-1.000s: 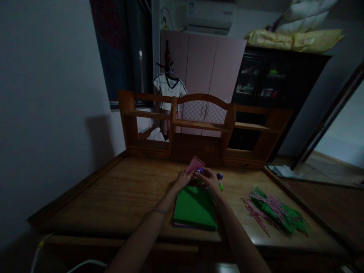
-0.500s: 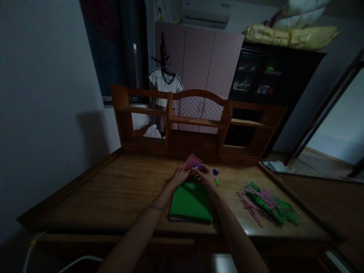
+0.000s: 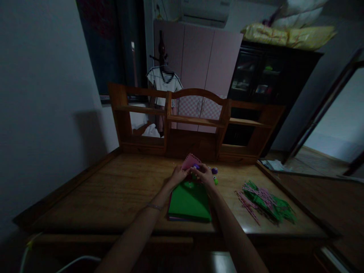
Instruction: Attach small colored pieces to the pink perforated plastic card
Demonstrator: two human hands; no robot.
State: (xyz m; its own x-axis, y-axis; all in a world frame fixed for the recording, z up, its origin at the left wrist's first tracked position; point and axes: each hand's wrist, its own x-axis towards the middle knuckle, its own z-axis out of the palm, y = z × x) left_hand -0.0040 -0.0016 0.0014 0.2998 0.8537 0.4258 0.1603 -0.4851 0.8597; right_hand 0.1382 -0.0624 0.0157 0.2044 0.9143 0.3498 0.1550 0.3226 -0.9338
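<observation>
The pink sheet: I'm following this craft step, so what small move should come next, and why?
Probably press the purple punch down: the left hand holds the pink sheet raised over the green stack, and the right hand has the punch at its edge.

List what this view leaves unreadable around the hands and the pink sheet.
- Head view, left hand and right hand: whether each grip is closed on the pink sheet is lost in dim light and small size.
- The purple piece beside the right hand: too small to identify.
- The stack under the green sheet: only edges show.
- The pile of strips: blurred, uncountable.
</observation>
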